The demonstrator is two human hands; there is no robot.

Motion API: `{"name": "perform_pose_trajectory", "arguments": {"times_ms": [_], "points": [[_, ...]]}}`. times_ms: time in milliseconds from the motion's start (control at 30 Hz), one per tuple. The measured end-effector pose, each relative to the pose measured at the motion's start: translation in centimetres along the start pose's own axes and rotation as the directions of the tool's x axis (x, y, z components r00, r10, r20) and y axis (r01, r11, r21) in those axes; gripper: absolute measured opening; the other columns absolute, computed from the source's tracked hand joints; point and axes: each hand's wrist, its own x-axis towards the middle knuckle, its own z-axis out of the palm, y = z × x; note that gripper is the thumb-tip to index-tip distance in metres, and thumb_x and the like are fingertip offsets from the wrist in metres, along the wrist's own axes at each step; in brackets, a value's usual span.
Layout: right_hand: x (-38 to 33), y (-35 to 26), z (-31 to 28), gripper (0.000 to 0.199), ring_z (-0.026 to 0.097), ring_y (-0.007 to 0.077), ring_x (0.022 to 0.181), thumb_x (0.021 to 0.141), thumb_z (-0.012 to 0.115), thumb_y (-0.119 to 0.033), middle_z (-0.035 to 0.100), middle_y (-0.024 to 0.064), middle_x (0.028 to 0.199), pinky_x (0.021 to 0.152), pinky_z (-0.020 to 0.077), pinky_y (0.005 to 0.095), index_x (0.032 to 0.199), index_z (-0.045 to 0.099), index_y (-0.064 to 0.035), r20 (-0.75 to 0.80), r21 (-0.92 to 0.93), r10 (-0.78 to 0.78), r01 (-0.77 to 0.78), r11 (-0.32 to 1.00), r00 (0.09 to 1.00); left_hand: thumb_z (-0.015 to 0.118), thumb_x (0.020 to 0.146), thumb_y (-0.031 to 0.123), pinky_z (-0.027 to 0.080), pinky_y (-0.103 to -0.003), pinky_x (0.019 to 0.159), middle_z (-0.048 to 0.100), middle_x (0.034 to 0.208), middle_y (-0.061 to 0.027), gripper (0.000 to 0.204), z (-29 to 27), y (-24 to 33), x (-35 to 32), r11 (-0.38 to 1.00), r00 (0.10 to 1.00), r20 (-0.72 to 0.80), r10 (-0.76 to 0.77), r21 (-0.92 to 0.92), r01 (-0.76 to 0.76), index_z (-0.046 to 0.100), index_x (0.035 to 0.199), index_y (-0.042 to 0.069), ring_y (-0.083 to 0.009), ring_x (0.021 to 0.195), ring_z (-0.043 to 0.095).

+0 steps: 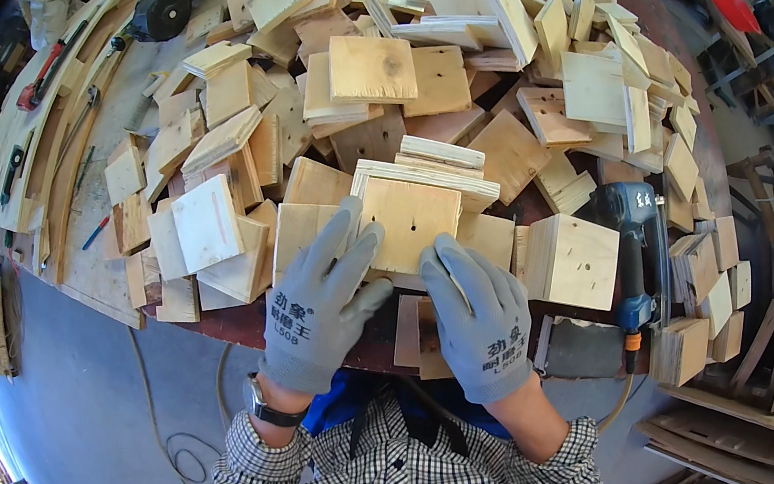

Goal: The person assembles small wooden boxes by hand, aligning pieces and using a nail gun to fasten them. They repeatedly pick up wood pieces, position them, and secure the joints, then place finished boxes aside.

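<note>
A square plywood piece (407, 228) with a small dark mark in its middle is at the near side of the table, in front of a few stacked plywood strips (432, 180). My left hand (317, 297), in a grey work glove, presses its fingers along the piece's left edge. From the other side my right hand (481, 318), gloved the same way, holds its lower right corner with the fingers together; the right thumb is hidden. A block of stacked plywood squares (574, 262) stands just right of my right hand.
A large heap of loose plywood squares (372, 70) covers the table's middle and far side. To the right lies a dark nail gun (630, 255) with an air hose. An angle grinder (163, 9) and hand tools lie at the left. A hose (145, 396) trails over the floor.
</note>
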Motion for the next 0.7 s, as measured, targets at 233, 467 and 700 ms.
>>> {"name": "perform_pose_trajectory", "arguments": {"times_ms": [233,467,700], "points": [[-0.8,-0.4,0.5,0.078,0.063,0.0361,0.130,0.090,0.082,-0.014,0.059,0.0199,0.147,0.110,0.0522,0.0445,0.156,0.045,-0.0017,0.056,0.582,0.492,-0.429,0.691,0.869,0.079,0.085,0.006,0.057,-0.041,0.101,0.066,0.143,-0.0138,0.039,0.2,-0.4,1.3,0.999,0.999,-0.011,0.041,-0.003,-0.041,0.070,0.123,0.003,-0.0339,0.123,0.067],[-0.4,0.3,2.6,0.062,0.069,0.0353,0.113,0.093,0.077,-0.031,0.061,0.0199,0.142,0.097,0.0567,0.0442,0.147,0.058,-0.0091,-0.066,0.252,0.273,-0.248,0.935,0.960,0.070,0.096,0.013,0.053,-0.043,0.107,0.061,0.150,-0.0166,0.045,-0.2,-0.4,1.6,0.995,0.990,0.113,0.091,0.041,-0.096,0.066,0.140,0.005,-0.0369,0.127,0.065],[-0.2,0.9,2.5,0.059,0.070,0.0254,0.092,0.091,0.075,-0.032,0.066,0.0148,0.139,0.082,0.0537,0.0390,0.144,0.061,-0.0101,-0.114,0.119,0.193,-0.180,0.977,0.974,0.069,0.094,0.014,0.049,-0.042,0.112,0.061,0.149,-0.0161,0.044,-0.7,-0.5,2.0,0.970,0.975,0.173,0.137,0.175,-0.167,0.067,0.137,0.004,-0.0366,0.133,0.060]]}}
